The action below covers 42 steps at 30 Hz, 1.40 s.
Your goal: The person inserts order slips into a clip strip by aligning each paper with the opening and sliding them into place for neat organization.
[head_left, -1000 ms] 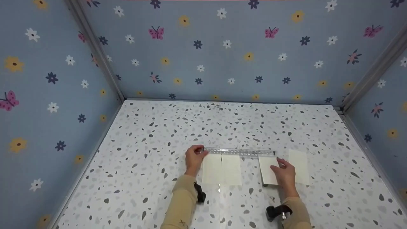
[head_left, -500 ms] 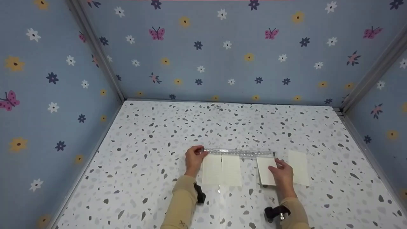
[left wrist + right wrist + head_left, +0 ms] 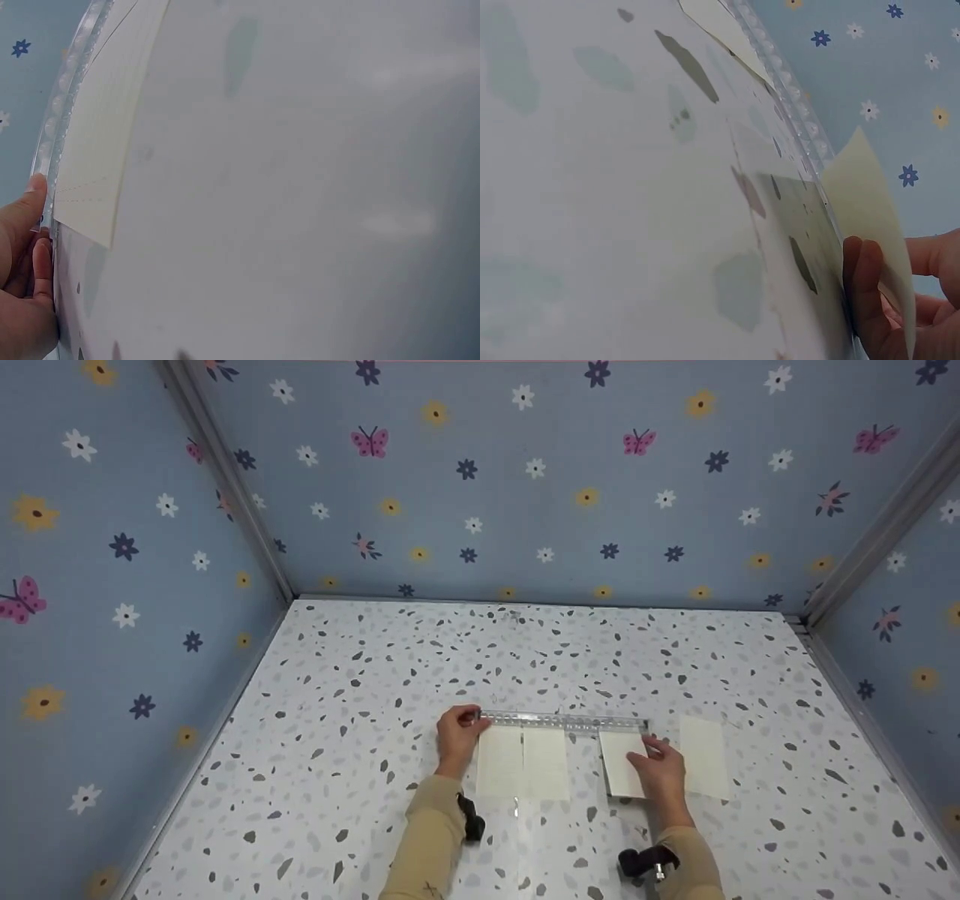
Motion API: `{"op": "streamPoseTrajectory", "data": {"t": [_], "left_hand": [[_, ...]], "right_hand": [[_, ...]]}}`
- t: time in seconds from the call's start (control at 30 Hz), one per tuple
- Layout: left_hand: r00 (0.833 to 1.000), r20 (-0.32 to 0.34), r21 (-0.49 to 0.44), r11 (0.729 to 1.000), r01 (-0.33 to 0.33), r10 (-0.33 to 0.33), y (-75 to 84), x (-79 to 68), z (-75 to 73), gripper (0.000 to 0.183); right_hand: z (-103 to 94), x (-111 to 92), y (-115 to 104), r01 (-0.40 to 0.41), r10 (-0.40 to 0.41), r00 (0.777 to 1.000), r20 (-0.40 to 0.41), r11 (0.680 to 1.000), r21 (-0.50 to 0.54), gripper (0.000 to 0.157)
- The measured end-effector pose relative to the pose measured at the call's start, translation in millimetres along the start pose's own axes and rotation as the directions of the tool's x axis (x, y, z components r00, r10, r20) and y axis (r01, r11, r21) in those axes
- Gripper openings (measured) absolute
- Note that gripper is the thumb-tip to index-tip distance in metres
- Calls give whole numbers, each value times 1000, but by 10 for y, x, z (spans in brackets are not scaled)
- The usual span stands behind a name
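A clear ruler (image 3: 562, 721) lies crosswise on the speckled table. My left hand (image 3: 456, 735) holds its left end, with thumb and finger at the tip in the left wrist view. Below the ruler's left half, two pale yellow paper sheets (image 3: 499, 761) lie side by side, top edges along it. My right hand (image 3: 664, 769) pinches another pale yellow sheet (image 3: 621, 765) by its right side, near the ruler's right end. In the right wrist view this held sheet (image 3: 862, 195) is bent and lifted off the table, fingers on one face and thumb on the other.
One more pale yellow sheet (image 3: 705, 757) lies to the right of my right hand. Blue flowered panels (image 3: 480, 480) stand behind the table (image 3: 360, 660) and at both sides. A small camera is strapped to each wrist.
My right hand has slid left with its sheet, bringing it nearer the two sheets under the ruler. My left hand and the ruler have stayed in place.
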State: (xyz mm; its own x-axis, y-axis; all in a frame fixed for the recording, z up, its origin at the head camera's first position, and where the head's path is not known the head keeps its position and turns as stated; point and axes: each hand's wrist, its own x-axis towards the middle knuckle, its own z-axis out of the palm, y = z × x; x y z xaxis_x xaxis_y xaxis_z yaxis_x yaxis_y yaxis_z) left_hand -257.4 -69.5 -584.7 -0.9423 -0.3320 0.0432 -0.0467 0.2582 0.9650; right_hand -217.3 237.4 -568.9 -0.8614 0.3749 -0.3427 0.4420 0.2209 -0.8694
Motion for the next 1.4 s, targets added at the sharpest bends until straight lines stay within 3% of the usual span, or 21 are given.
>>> {"op": "streamPoseTrajectory", "data": {"t": [0.57,0.87,1.4], "left_hand": [[1000,9,7,1000,9,-9,-14,2,-9,27],[1000,6,13,1000,10,-10,-28,20,-1,26],[1000,4,9,1000,-17,17,-35,14,2,26]], "right_hand": [[65,-37,19,53,-53,999,15,999,-3,49],[88,-58,0,41,-40,999,18,998,-47,50],[131,-118,-52,49,-49,998,29,998,-30,51]]}}
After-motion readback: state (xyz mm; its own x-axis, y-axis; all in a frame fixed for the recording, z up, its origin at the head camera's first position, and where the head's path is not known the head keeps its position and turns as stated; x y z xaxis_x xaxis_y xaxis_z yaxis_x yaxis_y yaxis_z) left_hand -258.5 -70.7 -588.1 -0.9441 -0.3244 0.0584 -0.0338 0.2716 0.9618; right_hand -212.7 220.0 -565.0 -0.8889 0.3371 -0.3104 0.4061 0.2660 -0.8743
